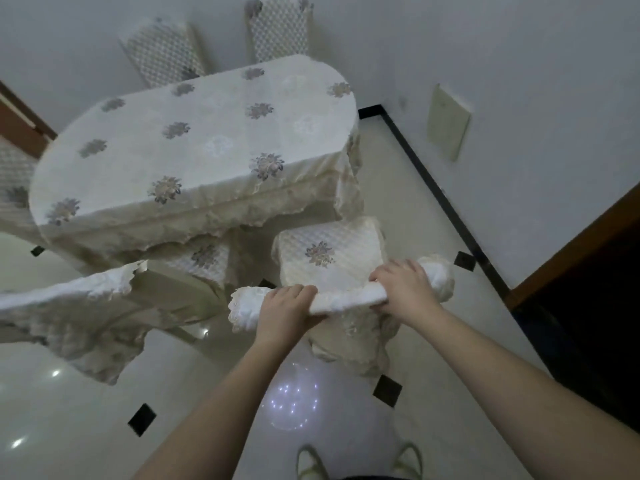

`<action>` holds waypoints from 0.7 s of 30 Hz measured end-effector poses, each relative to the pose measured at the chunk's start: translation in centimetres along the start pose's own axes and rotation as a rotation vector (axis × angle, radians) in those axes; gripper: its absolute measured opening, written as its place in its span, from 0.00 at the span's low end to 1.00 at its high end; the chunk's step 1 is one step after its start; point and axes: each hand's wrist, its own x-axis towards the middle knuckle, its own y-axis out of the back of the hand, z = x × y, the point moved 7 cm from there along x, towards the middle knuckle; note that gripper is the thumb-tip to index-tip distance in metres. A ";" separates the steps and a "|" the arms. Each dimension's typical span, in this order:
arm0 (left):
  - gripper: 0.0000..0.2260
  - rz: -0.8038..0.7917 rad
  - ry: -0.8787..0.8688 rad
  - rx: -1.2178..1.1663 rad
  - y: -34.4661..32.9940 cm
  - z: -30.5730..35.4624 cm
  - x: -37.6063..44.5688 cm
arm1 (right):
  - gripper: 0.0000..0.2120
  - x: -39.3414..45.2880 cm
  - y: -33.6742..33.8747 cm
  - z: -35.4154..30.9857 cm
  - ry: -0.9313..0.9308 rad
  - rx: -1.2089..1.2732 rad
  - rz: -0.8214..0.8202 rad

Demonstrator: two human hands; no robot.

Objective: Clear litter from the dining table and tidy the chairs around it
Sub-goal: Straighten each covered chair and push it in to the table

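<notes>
Both hands clamp the chair [332, 258] backrest: left hand [284, 308] fingers curled over, right hand [403, 287] too. Table [194, 140] lies beyond the fingertips; no readable writing.

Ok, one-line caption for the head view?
Both hands, left hand and right hand, grip the covered chair's top rail beside the cloth-draped dining table.

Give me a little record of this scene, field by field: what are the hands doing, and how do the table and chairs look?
left hand: grips the top rail of the near chair's backrest
right hand: grips the same rail, further right
near chair: cloth-covered, seat partly out from the dining table
dining table: oval, under a flowered tablecloth; no litter visible on top
other chairs: second near chair tucked under; two far chairs behind the table
floor: glossy pale tiles with dark diamond insets
</notes>
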 end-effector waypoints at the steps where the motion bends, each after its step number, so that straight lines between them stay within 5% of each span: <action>1: 0.21 -0.044 0.038 -0.032 0.0 -1.2 -0.1 | 0.27 0.1 -0.2 0.6 -0.017 -0.003 -0.010; 9: 0.15 -0.229 0.218 -0.016 -0.4 -6.7 -1.2 | 0.20 0.7 0.0 1.4 -0.025 -0.048 -0.094; 21: 0.12 -0.173 0.237 -0.002 0.2 -5.9 -1.1 | 0.18 0.7 -0.6 1.6 -0.065 -0.081 -0.091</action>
